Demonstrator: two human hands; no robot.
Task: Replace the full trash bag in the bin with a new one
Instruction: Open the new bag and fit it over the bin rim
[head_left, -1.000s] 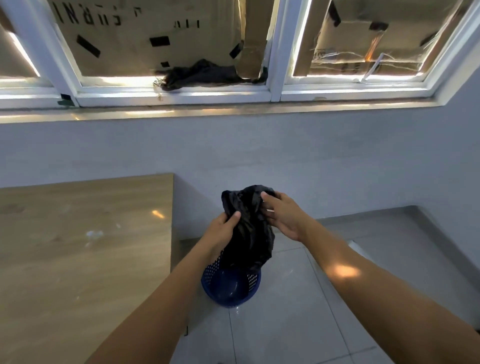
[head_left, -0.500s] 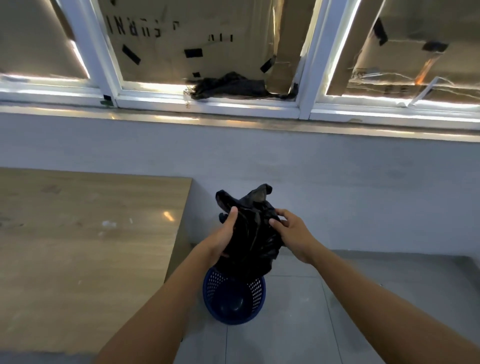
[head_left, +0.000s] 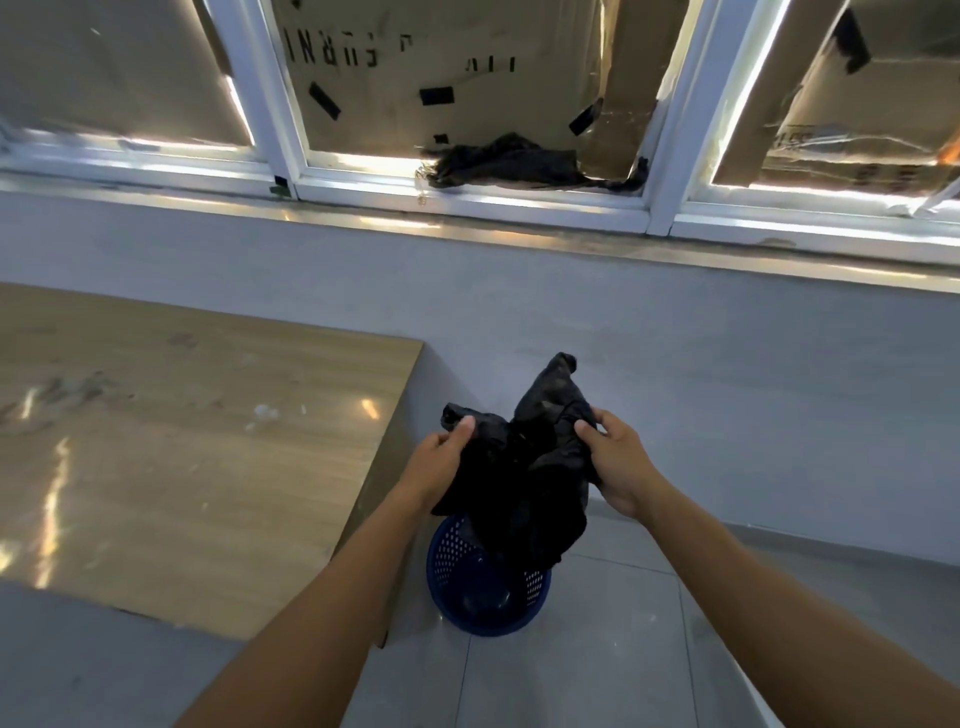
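Observation:
A crumpled black trash bag (head_left: 524, 478) hangs in the air between both hands, its lower end drooping just above a small blue perforated bin (head_left: 485, 592) on the tiled floor. My left hand (head_left: 439, 465) grips the bag's left edge and my right hand (head_left: 615, 465) grips its right edge. One corner of the bag sticks up above my right hand. The bin's inside looks bare and dark blue.
A wooden table (head_left: 182, 441) stands left of the bin, its corner close to my left arm. A grey wall (head_left: 727, 364) runs behind. Another dark crumpled bag or cloth (head_left: 519, 163) lies on the window sill above.
My hands have drawn slightly apart, spreading the bag wider. The view has tilted and shifted, so the bin and hands sit further right.

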